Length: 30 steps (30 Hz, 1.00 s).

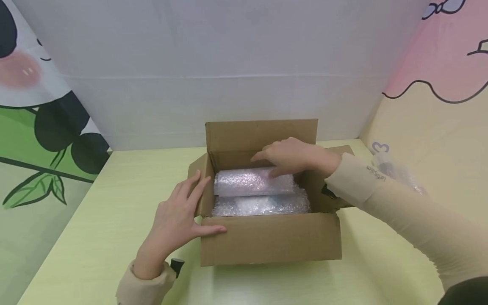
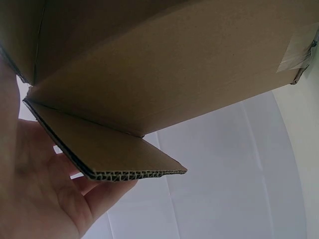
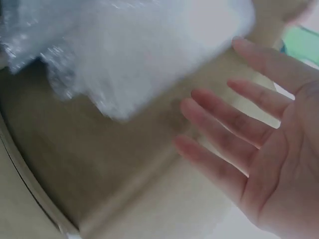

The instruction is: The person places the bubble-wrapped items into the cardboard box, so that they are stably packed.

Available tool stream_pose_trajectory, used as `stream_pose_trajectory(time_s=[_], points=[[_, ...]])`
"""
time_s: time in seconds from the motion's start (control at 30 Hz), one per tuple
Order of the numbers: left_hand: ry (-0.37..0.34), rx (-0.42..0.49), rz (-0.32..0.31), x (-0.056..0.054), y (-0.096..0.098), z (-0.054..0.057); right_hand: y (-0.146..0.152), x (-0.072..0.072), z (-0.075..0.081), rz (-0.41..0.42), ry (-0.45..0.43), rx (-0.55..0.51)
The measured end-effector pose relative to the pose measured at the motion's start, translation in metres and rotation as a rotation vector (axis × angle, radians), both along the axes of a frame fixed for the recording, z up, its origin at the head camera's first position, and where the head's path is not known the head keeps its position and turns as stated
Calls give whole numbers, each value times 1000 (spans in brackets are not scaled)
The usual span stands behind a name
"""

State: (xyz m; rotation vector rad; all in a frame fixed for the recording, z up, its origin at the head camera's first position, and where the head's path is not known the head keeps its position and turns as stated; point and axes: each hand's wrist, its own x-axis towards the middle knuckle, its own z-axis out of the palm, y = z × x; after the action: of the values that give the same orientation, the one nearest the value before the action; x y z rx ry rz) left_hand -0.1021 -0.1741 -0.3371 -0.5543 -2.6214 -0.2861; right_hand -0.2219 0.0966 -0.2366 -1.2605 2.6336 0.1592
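Observation:
A cardboard box (image 1: 270,239) stands with its flaps spread. Inside lie two bubble-wrapped packages, a rear one (image 1: 244,182) on the far side and a front one (image 1: 263,205) nearer the front wall. My left hand (image 1: 176,218) rests at the box's front left corner, fingers spread along the left flap (image 2: 109,144) and thumb lying on the front flap. Over the rear package hovers my right hand (image 1: 287,156), reaching in from the right. In the right wrist view its fingers (image 3: 224,132) are extended and parted, with the thumb tip right at the wrap's edge.
The box sits on a pale yellow-green table (image 1: 145,178), close to a white cloth backdrop (image 1: 228,97). To its right, partly behind my sleeve, lies a clear plastic bundle (image 1: 392,167). Printed panels with cartoon patterns flank both sides.

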Motion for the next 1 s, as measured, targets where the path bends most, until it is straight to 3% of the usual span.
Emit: stream_pose_trajectory(time_s=[0.2, 0.33, 0.43, 0.53, 0.67, 0.73, 1.0], points=[[4, 3, -1, 1, -2, 0, 35, -5, 34, -86, -133, -249], [12, 6, -4, 1, -3, 0, 70, -8, 51, -145, -158, -378], [19, 7, -7, 2, -4, -1, 97, -12, 57, -218, -115, -402], [18, 7, -7, 1, -4, -1, 122, -15, 57, -315, -17, -359], [19, 10, -11, 1, -4, -1, 155, -20, 48, -432, 98, -295], [21, 10, -12, 1, -4, -1, 171, -23, 39, -484, 114, -282], [27, 5, -15, 0, -4, -2, 227, -37, -13, -632, 167, -195]])
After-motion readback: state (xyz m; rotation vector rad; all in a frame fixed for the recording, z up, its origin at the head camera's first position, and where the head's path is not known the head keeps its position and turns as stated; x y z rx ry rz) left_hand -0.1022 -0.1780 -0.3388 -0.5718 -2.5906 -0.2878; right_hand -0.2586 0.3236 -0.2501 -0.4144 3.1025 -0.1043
